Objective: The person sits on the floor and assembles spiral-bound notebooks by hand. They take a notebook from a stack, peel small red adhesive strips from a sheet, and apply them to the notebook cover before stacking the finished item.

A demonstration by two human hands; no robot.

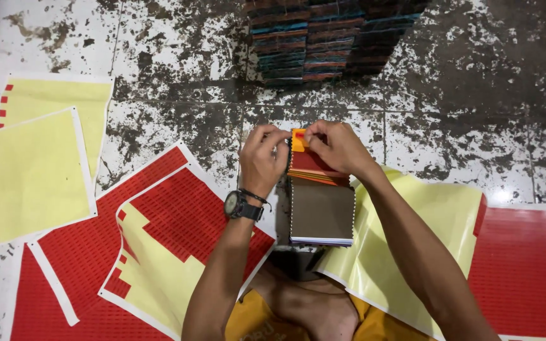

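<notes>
Both my left hand [261, 158] and right hand [336, 146] pinch the small orange sticker [299, 139] at the top edge of the fabric swatch stack [321, 211] on my lap: thin, limp, probably tacky, so fingertip grip at its corners.

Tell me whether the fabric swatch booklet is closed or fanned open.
Fanned open: both hands, left hand and right hand, lift the upper swatches of the swatch booklet off the brown one.

Both hands, left [262, 159] and right [336, 146], fingertips pinched together.
</notes>
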